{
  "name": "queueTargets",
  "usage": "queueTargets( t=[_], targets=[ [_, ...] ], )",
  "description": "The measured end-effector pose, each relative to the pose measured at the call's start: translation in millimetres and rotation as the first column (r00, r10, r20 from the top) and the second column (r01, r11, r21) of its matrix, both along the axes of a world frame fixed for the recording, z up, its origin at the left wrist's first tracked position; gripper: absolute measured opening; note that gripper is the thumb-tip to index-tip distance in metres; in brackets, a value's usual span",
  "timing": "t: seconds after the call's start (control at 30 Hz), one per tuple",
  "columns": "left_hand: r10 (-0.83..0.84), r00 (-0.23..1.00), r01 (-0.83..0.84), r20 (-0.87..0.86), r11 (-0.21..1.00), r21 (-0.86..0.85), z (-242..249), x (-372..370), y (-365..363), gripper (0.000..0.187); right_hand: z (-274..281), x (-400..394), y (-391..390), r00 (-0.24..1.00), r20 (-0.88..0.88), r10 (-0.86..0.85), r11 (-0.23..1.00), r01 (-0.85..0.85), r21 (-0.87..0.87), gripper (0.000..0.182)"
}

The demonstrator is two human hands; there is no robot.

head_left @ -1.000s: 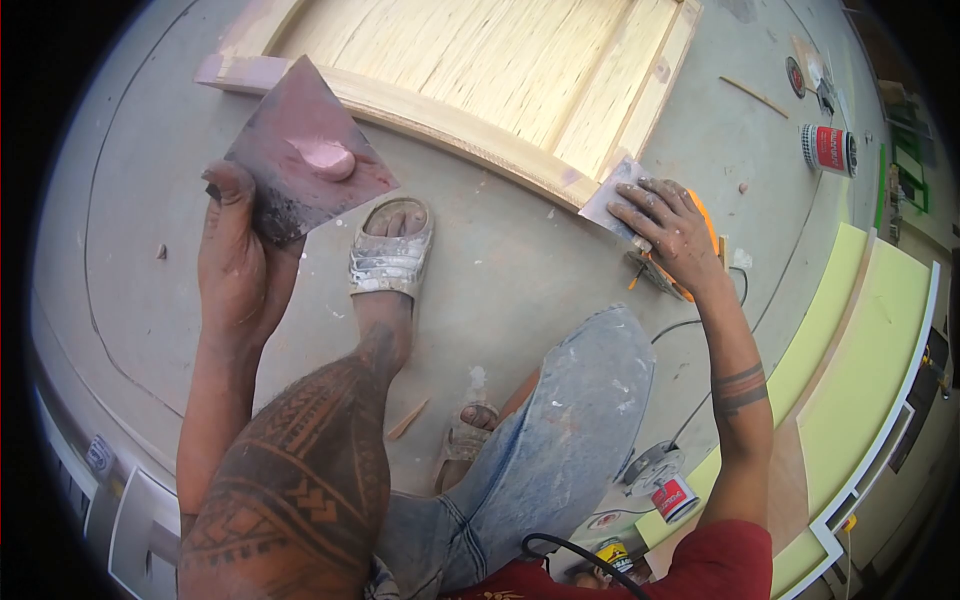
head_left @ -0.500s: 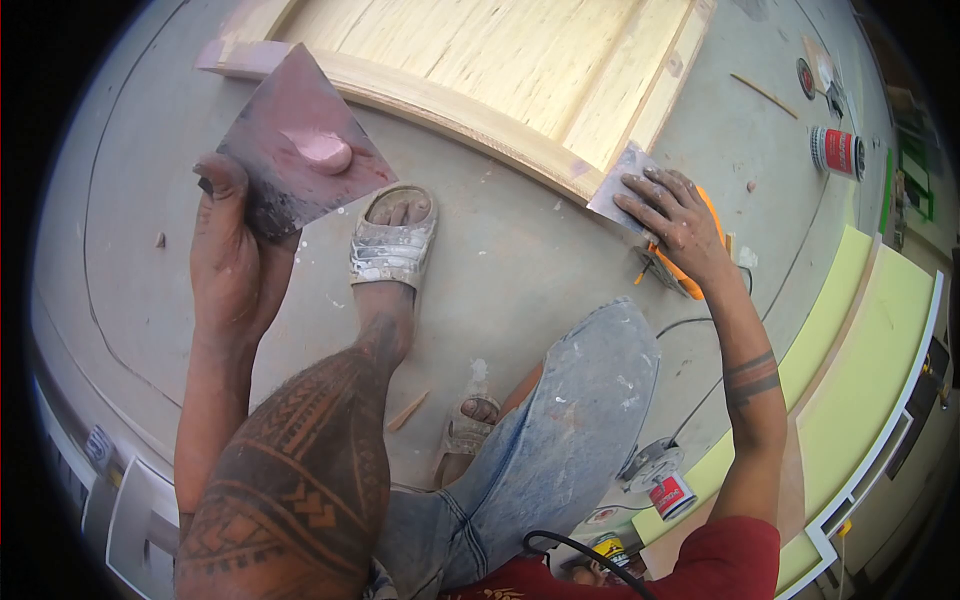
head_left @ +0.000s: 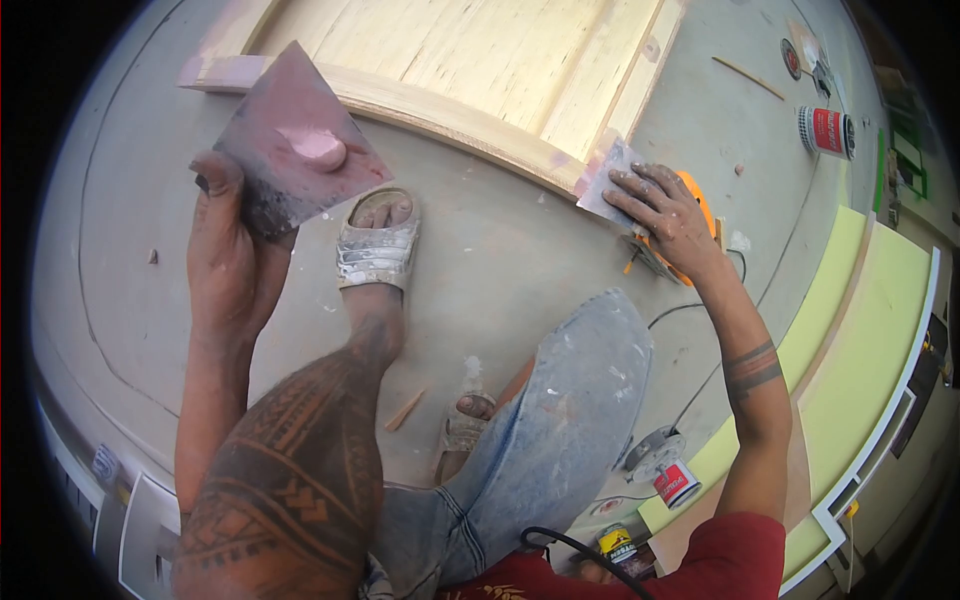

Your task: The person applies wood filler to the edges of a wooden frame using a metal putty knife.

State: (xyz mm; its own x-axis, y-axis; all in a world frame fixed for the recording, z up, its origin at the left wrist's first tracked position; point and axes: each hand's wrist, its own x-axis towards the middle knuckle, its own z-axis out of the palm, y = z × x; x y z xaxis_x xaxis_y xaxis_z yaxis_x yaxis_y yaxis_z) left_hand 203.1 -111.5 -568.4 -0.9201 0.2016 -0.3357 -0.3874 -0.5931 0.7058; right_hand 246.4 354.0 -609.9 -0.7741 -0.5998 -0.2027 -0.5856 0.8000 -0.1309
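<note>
On the left, my left hand (head_left: 228,240) grips a flat square plate (head_left: 290,185) from below, thumb at its edge. A lump of pink paste (head_left: 318,149) lies on the plate. My right hand (head_left: 662,212) presses a thin, pink-smeared spreader blade (head_left: 607,190) against the corner of a pale wooden panel (head_left: 470,70). Pinkish filler marks the panel's frame at its left corner and near the blade. An orange tool (head_left: 700,205) sits on the floor, partly hidden behind my right hand.
Red-and-white cans stand at the right (head_left: 826,131) and lower right (head_left: 676,483). A stick (head_left: 748,77) lies on the grey floor (head_left: 480,290). A yellow-green board (head_left: 850,370) borders the right side. A cable (head_left: 690,308) runs beside my right arm.
The view has shifted slightly, so the panel, cans and floor items appear a little further left. Both hands keep their holds, with the blade still at the panel's corner.
</note>
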Motion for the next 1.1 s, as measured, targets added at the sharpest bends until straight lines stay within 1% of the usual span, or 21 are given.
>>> queueTargets(
  t=[0.03,0.13,0.23,0.27,0.33,0.37,0.43,0.47,0.5,0.57,0.63,0.67,0.73,0.77,0.8,0.87,0.9,1.0,1.03,1.1],
  targets=[
    [-0.014,1.000,0.014,-0.004,1.000,-0.010,0.7,0.0,1.0,0.063,0.6,2.8,2.6,1.000,0.004,0.002,1.000,-0.002,0.001,0.050],
    [-0.008,0.996,0.003,0.091,0.999,0.053,-4.7,-1.0,1.0,0.061,8.0,10.4,11.0,1.000,0.012,0.004,1.000,-0.004,0.021,0.049],
    [-0.069,0.969,0.033,0.236,0.988,0.152,-12.1,-4.1,11.4,0.061,18.3,16.3,21.8,0.998,0.034,0.051,0.986,-0.056,0.155,0.047],
    [-0.131,0.953,0.077,0.274,0.977,0.198,-14.0,-6.1,16.7,0.061,20.8,20.8,21.7,1.000,0.001,-0.015,0.995,0.015,0.097,0.047],
    [-0.243,0.906,0.143,0.346,0.947,0.289,-18.4,-9.1,30.9,0.061,37.3,23.4,-3.1,0.989,-0.045,-0.139,0.990,0.138,-0.030,0.047],
    [-0.283,0.891,0.154,0.355,0.924,0.350,-24.6,-10.0,40.2,0.060,45.3,22.9,-17.5,0.982,-0.071,-0.174,0.974,0.161,-0.158,0.047],
    [-0.479,0.834,0.253,0.273,0.772,0.583,-32.6,-18.3,58.7,0.055,65.8,16.0,-54.2,0.959,-0.112,-0.260,0.892,0.194,-0.408,0.048],
    [-0.567,0.796,0.296,0.212,0.670,0.681,-32.3,-21.7,68.2,0.052,78.3,12.8,-73.5,0.961,-0.135,-0.240,0.872,0.152,-0.466,0.046],
    [-0.572,0.793,0.327,0.210,0.690,0.645,-26.2,-23.4,80.2,0.053,91.3,10.0,-93.1,0.962,-0.158,-0.222,0.846,0.110,-0.521,0.044],
    [-0.576,0.790,0.381,0.209,0.728,0.570,-10.6,-25.3,102.4,0.054,98.7,4.1,-120.8,0.950,-0.275,-0.148,0.851,-0.019,-0.525,0.043],
    [-0.542,0.833,0.429,0.110,0.758,0.491,-5.0,-24.4,112.0,0.053,95.6,-3.2,-136.4,0.893,-0.449,-0.018,0.899,-0.183,-0.398,0.043],
    [-0.527,0.848,0.449,0.057,0.771,0.451,-4.2,-24.1,112.3,0.053,92.8,-3.7,-137.4,0.893,-0.448,-0.039,0.910,-0.154,-0.385,0.043],
    [-0.486,0.873,0.429,0.039,0.803,0.415,-5.7,-22.8,104.7,0.054,86.5,-3.8,-133.8,0.890,-0.450,-0.078,0.930,-0.097,-0.353,0.043],
    [-0.464,0.885,0.417,0.035,0.825,0.382,-9.3,-19.5,99.7,0.056,80.9,-3.6,-127.8,0.865,-0.494,-0.091,0.939,-0.090,-0.331,0.058],
    [-0.443,0.896,0.405,0.032,0.845,0.350,-11.7,-16.8,93.9,0.058,78.7,-3.4,-118.3,0.885,-0.461,-0.064,0.975,-0.044,-0.220,0.059],
    [-0.418,0.907,0.336,0.061,0.802,0.494,-12.8,-12.8,79.2,0.056,75.3,-1.1,-92.6,0.921,-0.388,-0.031,0.999,0.039,0.011,0.061],
    [-0.407,0.910,0.299,0.076,0.773,0.559,-12.6,-12.7,74.8,0.055,69.1,0.3,-80.7,0.965,-0.258,-0.037,0.997,0.054,0.060,0.065],
    [-0.371,0.926,0.334,-0.070,0.718,0.610,-0.6,-23.9,62.8,0.050,28.4,15.7,-42.4,0.971,-0.054,-0.234,0.972,0.234,0.009,0.070],
    [-0.345,0.939,0.281,-0.020,0.728,0.625,-2.7,-24.3,58.7,0.048,19.1,16.7,-42.6,0.975,-0.061,-0.216,0.976,0.217,0.009,0.070],
    [-0.321,0.947,0.255,0.011,0.773,0.580,-13.3,-22.8,52.1,0.048,10.8,16.0,-41.6,0.981,-0.080,-0.179,0.983,0.181,0.027,0.071]
  ],
)
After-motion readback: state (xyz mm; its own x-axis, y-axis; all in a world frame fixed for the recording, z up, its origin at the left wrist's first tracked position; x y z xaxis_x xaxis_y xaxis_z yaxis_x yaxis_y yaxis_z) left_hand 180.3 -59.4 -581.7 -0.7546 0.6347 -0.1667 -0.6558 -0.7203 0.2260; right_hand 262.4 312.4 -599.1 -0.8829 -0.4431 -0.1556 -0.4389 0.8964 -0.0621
